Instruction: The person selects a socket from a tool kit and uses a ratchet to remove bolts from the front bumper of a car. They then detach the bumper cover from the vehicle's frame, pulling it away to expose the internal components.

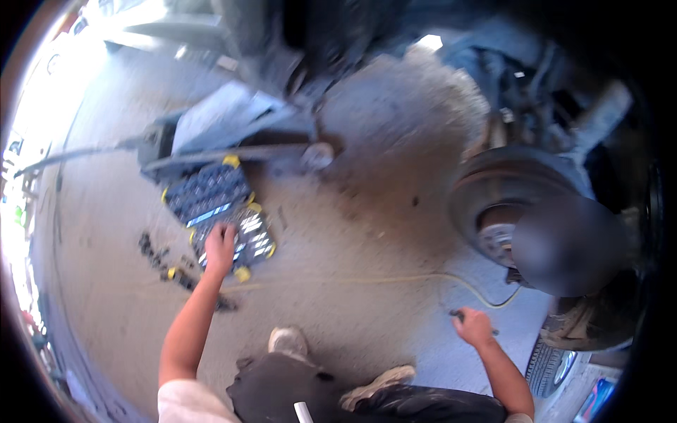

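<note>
My left hand (219, 246) is at the lower half of an open socket case (255, 229) with dark upper tray (206, 190) and yellow corners. Its fingers are curled; whatever they hold is too small to name. Several small dark pieces (147, 244) and a black-and-yellow tool (182, 278) lie left of the case. At the lower right, my right hand (473, 327) grips a dark tool (458, 314), below a yellowish hose (451, 277) on the concrete floor (367, 247).
A floor jack (159, 141) with long handle stands behind the case. Vehicle underparts fill the top. At right are a brake disc (479, 183) and hub (499, 236), partly covered by a blurred oval, and a tire (546, 366) below. My legs and shoes are at the bottom.
</note>
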`<state>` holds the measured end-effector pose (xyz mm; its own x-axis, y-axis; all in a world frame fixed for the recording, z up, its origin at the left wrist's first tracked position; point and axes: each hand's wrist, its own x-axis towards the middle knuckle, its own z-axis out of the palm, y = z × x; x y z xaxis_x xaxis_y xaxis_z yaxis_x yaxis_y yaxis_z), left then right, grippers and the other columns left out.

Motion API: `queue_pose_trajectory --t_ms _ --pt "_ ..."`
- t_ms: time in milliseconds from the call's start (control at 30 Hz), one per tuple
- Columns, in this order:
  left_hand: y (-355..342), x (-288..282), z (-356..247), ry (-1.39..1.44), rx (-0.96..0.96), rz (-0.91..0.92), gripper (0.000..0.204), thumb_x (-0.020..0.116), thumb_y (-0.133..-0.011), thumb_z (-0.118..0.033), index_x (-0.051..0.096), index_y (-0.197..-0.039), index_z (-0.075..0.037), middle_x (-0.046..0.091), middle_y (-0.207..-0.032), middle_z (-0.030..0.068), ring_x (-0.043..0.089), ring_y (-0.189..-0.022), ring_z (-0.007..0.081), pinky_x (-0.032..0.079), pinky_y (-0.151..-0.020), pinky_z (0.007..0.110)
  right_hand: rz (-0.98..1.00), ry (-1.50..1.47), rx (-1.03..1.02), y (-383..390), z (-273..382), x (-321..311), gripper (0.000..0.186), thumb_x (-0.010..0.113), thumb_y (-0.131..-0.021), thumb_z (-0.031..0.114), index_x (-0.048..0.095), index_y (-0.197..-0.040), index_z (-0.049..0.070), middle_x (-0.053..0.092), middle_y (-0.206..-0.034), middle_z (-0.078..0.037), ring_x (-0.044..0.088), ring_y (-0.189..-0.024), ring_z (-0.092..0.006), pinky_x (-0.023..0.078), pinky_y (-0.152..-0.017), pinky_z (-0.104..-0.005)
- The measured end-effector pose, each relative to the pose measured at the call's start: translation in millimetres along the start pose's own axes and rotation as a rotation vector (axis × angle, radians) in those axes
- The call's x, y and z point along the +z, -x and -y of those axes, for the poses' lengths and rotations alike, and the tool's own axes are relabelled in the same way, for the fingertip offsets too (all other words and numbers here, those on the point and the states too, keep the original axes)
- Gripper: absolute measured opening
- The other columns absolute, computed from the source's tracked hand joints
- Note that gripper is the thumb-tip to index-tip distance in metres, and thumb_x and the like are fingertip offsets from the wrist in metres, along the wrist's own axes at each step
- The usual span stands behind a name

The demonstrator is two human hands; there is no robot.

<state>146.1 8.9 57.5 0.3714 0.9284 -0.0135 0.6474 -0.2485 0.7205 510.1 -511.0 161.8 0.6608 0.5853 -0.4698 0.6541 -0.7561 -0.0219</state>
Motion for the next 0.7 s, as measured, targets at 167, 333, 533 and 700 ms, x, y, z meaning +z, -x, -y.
queue_pose_trajectory --t_ms 167,333,533,700 --pt "-0.1 -48.1 -140.4 0.205 0.023 0.379 0.021 0.054 -0.099 -0.018 0.058 -0.09 0.0 0.062 -0.069 0.0108 0.061 -0.06 0.0176 0.047 -0.057 0.033 0.125 0.035 -0.178 -23.1 14.1 -20.8 0.032 0.067 -0.083 0.04 0.072 -0.1 0.013 0.071 -0.088 -0.018 0.069 -0.083 -0.038 0.054 -0.073 -0.0497" --pt "19.1 -134.6 -322.3 0.238 0.246 0.622 0.017 0.057 -0.098 -0.014 0.059 -0.096 0.002 0.068 -0.081 0.0094 0.068 -0.069 0.0153 0.055 -0.065 0.028 0.064 -0.202 -0.32 27.0 109.0 -161.5 0.037 0.065 -0.085 0.042 0.068 -0.108 0.014 0.071 -0.088 -0.018 0.068 -0.084 -0.0398 0.054 -0.076 -0.0499" --pt "66.4 -255.7 -506.2 0.327 0.289 0.735 0.015 0.062 -0.093 -0.009 0.059 -0.101 0.004 0.069 -0.087 0.0086 0.069 -0.076 0.0131 0.055 -0.07 0.027 -0.005 -0.627 -0.396 185.0 157.4 -377.0 0.034 0.07 -0.084 0.036 0.068 -0.108 0.012 0.07 -0.079 -0.015 0.068 -0.074 -0.0361 0.054 -0.069 -0.0439" --pt "111.8 -352.6 -609.8 0.478 0.188 0.708 0.019 0.061 -0.094 -0.008 0.067 -0.108 0.004 0.067 -0.089 0.0063 0.066 -0.076 0.0124 0.053 -0.069 0.026 -0.249 -1.024 -0.474 299.4 151.4 -513.1 0.028 0.076 -0.082 0.02 0.071 -0.108 0.008 0.073 -0.09 -0.013 0.07 -0.076 -0.0263 0.055 -0.069 -0.0331"
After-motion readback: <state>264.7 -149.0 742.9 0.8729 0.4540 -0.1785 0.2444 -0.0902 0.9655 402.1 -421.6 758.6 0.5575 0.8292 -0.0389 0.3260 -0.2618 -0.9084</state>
